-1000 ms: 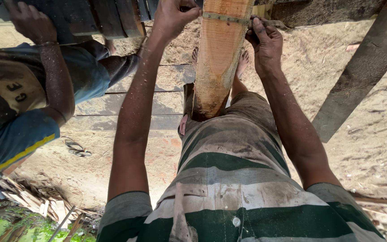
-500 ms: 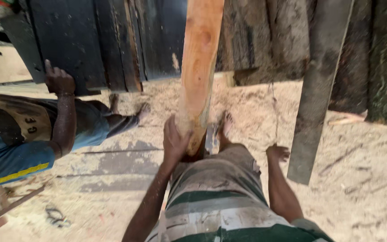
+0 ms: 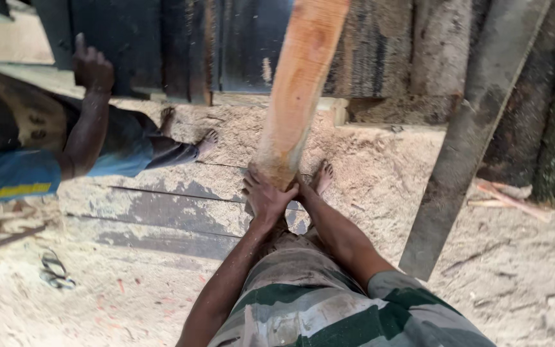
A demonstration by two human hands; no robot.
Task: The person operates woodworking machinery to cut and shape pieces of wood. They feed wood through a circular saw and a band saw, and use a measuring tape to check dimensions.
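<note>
I am gripping the orange plank's lower end at frame centre, left hand wrapped closed; right hand hidden.

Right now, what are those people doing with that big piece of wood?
The person wearing the camera holds the lower end of a long orange-brown wooden beam, with the left hand wrapped over it and the right hand gripping beside it. The beam slants up and away above bare feet on a sawdust-covered floor. A second person in a blue shirt presses a hand against dark upright wooden planks.
</note>
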